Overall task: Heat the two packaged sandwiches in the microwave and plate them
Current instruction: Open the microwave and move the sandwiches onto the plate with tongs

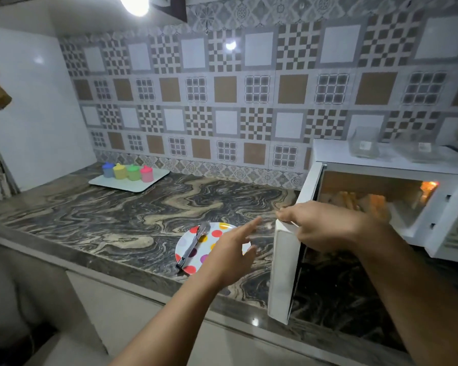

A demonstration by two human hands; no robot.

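Patterned brown-and-grey tiles back a marbled bench [111,215] that runs across the frame, with the microwave [397,170] at the right edge, its lamp lit and its door [283,270] swung wide toward you.

Your right hand [325,225] rests on the top edge of that door at centre right, its fingers [286,213] curled over the edge and gripping it. Your left hand [230,249] hovers at lower centre over the plate [217,233], fingers spread and holding nothing.

The sandwiches [354,200] sit inside the cavity, seen as blurred orange-brown shapes just behind your right hand; you cannot tell from here how many there are or whether wrapping is on them.

Expect them to be light and soft, so they will squash or fold if pinched hard. If they have been heated, they may be hot, and any film could be slick and steamy. Take each from underneath or by its cooler outer edges, supporting the full length. The tongs [193,245] lying across the dotted plate look like the safer way in: close them lightly across the thick middle.

Four coloured cups [128,171] stand on a white tray [154,180] at centre left, and clear glass containers [362,146] sit on top of the microwave.
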